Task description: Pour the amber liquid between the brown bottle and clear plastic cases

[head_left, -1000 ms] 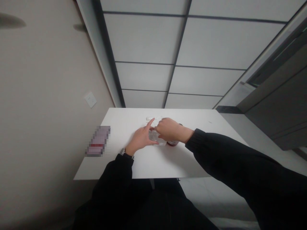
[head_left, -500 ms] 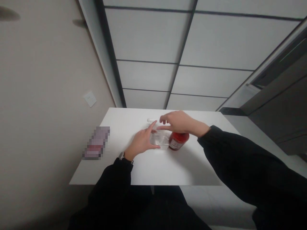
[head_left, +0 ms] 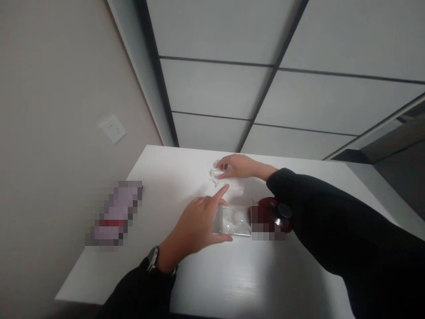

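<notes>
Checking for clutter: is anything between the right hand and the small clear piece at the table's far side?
Nothing visible: the right hand has its fingertips on the small clear piece. The red bottle sits nearer, by the sleeve, beside the clear box that the left hand holds.

There is just the one camera, worn on the person's head, looking forward and down over the white table [head_left: 212, 283] from close by. It sits tilted, so the wall [head_left: 49, 110] runs up the left side and the tiled floor [head_left: 226, 88] fills the top. The left hand [head_left: 199, 223] and the right hand [head_left: 239, 166] sit mid-frame.
</notes>
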Motion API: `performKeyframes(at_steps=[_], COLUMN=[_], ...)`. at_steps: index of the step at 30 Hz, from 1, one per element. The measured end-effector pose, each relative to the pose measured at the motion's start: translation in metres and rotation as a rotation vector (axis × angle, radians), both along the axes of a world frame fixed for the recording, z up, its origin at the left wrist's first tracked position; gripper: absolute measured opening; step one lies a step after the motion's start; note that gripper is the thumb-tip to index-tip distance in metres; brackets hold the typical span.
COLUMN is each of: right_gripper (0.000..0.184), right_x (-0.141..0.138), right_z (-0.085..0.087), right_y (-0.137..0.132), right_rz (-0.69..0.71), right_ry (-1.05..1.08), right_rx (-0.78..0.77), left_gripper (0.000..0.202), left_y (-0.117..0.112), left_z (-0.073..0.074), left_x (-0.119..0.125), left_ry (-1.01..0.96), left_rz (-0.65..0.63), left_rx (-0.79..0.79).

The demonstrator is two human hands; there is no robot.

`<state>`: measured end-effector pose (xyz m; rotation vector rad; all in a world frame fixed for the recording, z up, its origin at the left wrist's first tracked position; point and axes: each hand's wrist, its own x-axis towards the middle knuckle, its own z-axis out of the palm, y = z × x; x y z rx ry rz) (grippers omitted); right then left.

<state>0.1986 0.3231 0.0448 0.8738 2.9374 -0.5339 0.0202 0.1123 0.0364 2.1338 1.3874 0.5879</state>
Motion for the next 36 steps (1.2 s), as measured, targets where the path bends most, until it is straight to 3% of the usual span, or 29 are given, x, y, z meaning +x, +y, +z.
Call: performKeyframes(at_steps=[6,10,14,17,21,24,27,29,32,36], right_gripper=[0.022,0.03,0.019,0.023,0.042,0.067,0.077,0.069,0.04,0.025], right_x=[0.005,0.004,0.002,0.012,0.041,0.056,0.053,0.042,0.024,0.007], right_z=[-0.007,-0.004,-0.001,0.015,0.056,0.088,0.107,0.111,0.109,0.105], right_y=[0.008,0.003,-0.007,-0.007,-0.008,-0.032,-0.076,-0.107,-0.144,-0.168], right_rz=[0.11,0.059,-0.013,-0.046,-0.163,-0.233,-0.183,-0.124,-0.062,-0.069], right_ry=[0.206,0.133,0.177,0.242,0.38,0.577,0.645,0.624,0.589,0.61], right_rx=[-0.048,-0.083,-0.118,-0.11,-0.132,-0.279,-0.345,-0.362,-0.41,-0.442], left_gripper=[0.133,0.128,0.127,0.126,0.127,0.126,0.129,0.125,0.115,0.1], left_y=[-0.001,-0.001,-0.001,-0.002,-0.006,-0.01,-0.013,-0.013,-0.012,-0.011], left_z=[-0.001,0.001,0.003,0.003,0.003,0.0,-0.007,-0.01,-0.014,-0.016], left_x=[0.0,-0.001,-0.001,-0.001,-0.005,-0.015,-0.024,-0.028,-0.028,-0.028], left_ry=[-0.004,-0.003,0.007,-0.007,-0.083,-0.206,-0.355,-0.415,-0.425,-0.418], left_rz=[0.006,0.005,0.007,0.001,-0.014,0.029,0.062,0.043,0.051,0.102], left_rx=[-0.005,-0.005,-0.011,-0.007,0.071,0.142,0.045,-0.056,-0.134,-0.129])
